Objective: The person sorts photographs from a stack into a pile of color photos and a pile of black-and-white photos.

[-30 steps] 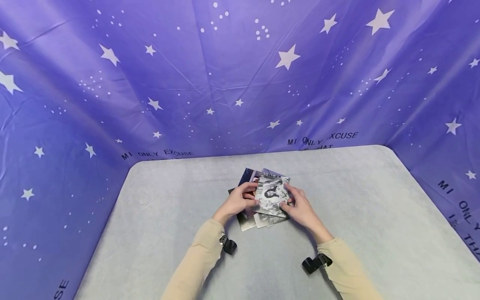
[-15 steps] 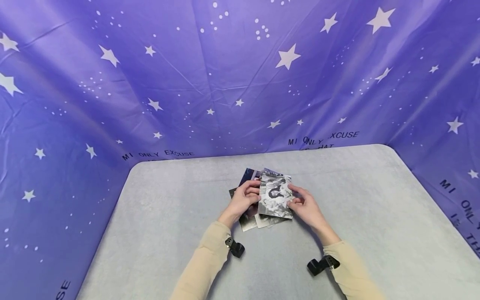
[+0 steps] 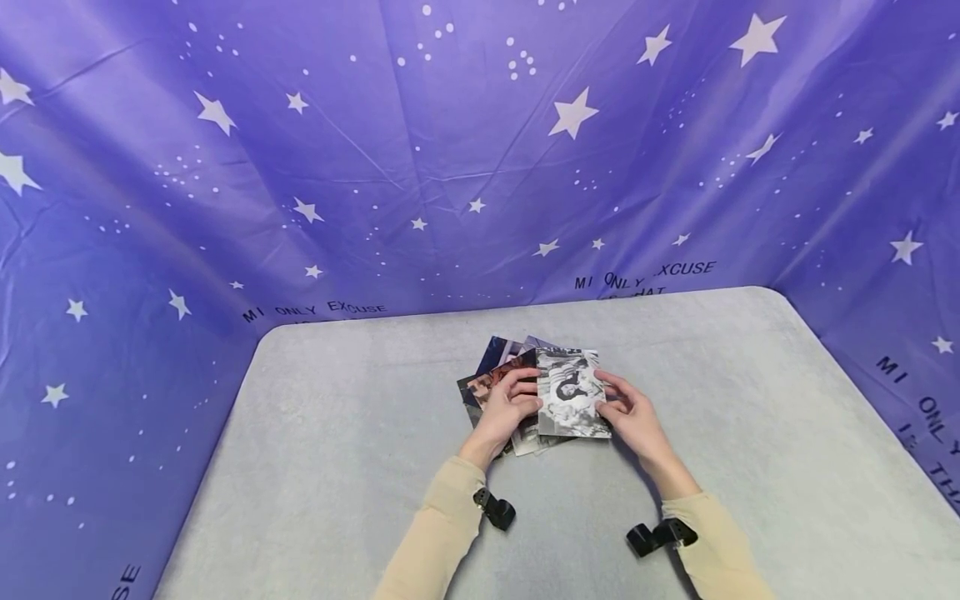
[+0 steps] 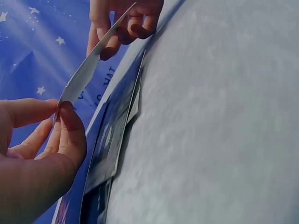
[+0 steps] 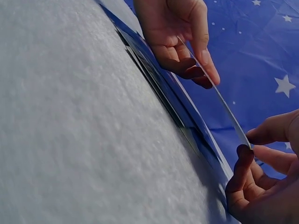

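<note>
A black-and-white photo print [image 3: 572,393] is held up between both hands, above the pile. My left hand [image 3: 501,418] pinches its left edge between thumb and fingers. At the opposite edge, my right hand [image 3: 637,423] pinches it the same way. Seen nearly edge-on in the left wrist view, the photo print [image 4: 84,74] looks slightly bent, its pale back showing. Below it, several overlapping photo prints [image 3: 482,386] lie fanned at uneven angles, partly covered by the left hand and the raised print. The right wrist view shows the pile's edges [image 5: 159,88] under the raised print.
A grey table [image 3: 337,467] with rounded far corners carries the pile near its far middle. Purple cloth [image 3: 450,150] with white stars hangs behind and along both sides. Black wrist cameras [image 3: 495,508] are strapped over the beige sleeves [image 3: 438,533].
Both hands have shifted right with the black-and-white photo print, which now sits further to the right over the pile. More of the coloured photo prints at the left has come into view.
</note>
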`<state>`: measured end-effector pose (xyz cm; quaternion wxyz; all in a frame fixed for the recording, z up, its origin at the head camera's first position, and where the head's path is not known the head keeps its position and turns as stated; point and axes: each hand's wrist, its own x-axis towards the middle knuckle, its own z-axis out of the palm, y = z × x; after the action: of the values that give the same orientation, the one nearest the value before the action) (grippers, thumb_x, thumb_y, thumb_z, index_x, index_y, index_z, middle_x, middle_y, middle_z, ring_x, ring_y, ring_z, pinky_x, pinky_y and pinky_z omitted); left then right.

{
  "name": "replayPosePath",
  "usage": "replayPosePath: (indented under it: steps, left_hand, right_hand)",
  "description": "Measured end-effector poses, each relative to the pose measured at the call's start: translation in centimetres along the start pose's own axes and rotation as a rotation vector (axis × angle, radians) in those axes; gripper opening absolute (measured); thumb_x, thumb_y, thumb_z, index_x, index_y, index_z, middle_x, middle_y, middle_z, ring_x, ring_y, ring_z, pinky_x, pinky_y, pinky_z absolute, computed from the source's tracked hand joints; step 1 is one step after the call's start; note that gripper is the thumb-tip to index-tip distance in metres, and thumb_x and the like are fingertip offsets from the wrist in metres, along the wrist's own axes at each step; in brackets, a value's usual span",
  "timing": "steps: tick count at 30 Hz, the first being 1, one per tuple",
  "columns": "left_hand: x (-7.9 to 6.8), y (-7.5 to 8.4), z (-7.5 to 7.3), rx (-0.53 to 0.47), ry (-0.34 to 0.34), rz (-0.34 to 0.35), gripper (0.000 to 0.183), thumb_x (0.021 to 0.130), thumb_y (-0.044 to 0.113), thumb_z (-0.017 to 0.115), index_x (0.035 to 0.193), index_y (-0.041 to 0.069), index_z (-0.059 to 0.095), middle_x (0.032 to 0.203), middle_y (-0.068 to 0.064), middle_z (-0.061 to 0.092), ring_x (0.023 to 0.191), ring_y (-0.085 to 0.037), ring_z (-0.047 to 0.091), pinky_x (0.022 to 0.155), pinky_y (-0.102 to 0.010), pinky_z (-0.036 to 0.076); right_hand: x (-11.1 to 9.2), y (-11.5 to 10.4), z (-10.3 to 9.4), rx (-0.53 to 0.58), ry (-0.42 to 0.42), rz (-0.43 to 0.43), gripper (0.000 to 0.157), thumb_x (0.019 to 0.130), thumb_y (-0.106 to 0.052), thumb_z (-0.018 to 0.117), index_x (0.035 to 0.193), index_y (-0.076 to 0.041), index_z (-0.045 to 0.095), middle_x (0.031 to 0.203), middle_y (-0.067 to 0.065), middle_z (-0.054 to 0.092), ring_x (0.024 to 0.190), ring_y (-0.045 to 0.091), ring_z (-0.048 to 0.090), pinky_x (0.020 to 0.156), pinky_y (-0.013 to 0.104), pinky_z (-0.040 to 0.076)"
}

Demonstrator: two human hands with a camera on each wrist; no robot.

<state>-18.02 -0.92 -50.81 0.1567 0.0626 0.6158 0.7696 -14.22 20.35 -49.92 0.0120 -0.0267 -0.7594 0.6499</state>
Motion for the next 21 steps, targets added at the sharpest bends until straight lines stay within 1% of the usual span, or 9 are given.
replayPosePath:
  steps: [3,5,10,13,16,21]
  left_hand:
    - [0.2,-0.1,0.6,-0.002,-0.001,-0.005,0.049,0.084,-0.014,0.058,0.131,0.001,0.054,0.103,-0.010,0.061,0.087,-0.015,0.062,0.075,-0.027,0.050]
    - [0.4,-0.3,1.0,-0.004,-0.003,0.005,0.049,0.084,-0.013,0.059,0.131,0.001,0.054,0.102,-0.010,0.061,0.087,-0.015,0.062,0.075,-0.026,0.050]
    - [1.0,-0.7,2.1,-0.025,-0.007,0.031,0.048,0.084,-0.015,0.058,0.130,0.000,0.054,0.100,-0.010,0.062,0.085,-0.013,0.062,0.074,-0.024,0.049]
    - [1.2,-1.0,3.0,-0.041,-0.005,0.034,0.048,0.083,-0.015,0.058,0.129,0.000,0.055,0.100,-0.011,0.063,0.084,-0.012,0.061,0.073,-0.023,0.049]
    - [1.3,-1.4,4.1,-0.062,0.001,0.030,0.048,0.082,-0.016,0.059,0.128,-0.001,0.056,0.099,-0.010,0.063,0.082,-0.011,0.061,0.072,-0.023,0.049]
    - [1.2,-1.9,5.7,-0.084,0.009,0.028,0.048,0.082,-0.016,0.060,0.127,-0.001,0.057,0.097,-0.010,0.063,0.081,-0.010,0.062,0.071,-0.022,0.050]
  right_hand:
    - [0.0,0.0,-0.5,0.021,0.011,0.005,0.050,0.088,0.008,0.059,0.137,0.007,0.047,0.117,0.026,0.049,0.075,0.000,0.055,0.072,0.013,0.045]
    - [0.0,0.1,-0.9,0.028,0.016,0.003,0.050,0.089,0.008,0.059,0.137,0.007,0.047,0.116,0.024,0.048,0.074,0.000,0.054,0.072,0.013,0.045]
    - [0.1,0.3,-2.0,0.010,0.029,-0.010,0.049,0.089,0.006,0.060,0.137,0.007,0.047,0.109,0.015,0.050,0.070,-0.001,0.053,0.069,0.014,0.045]
    - [-0.1,0.6,-2.8,-0.009,0.035,-0.017,0.049,0.090,0.005,0.060,0.136,0.008,0.046,0.106,0.011,0.050,0.071,-0.001,0.053,0.069,0.013,0.045]
    - [-0.5,0.9,-3.7,-0.026,0.044,-0.029,0.048,0.090,0.003,0.061,0.135,0.010,0.046,0.104,0.009,0.051,0.071,-0.001,0.052,0.069,0.013,0.045]
    - [-1.1,1.3,-5.1,-0.058,0.060,-0.044,0.046,0.090,0.001,0.062,0.134,0.008,0.049,0.100,0.005,0.052,0.070,-0.001,0.052,0.068,0.013,0.045]
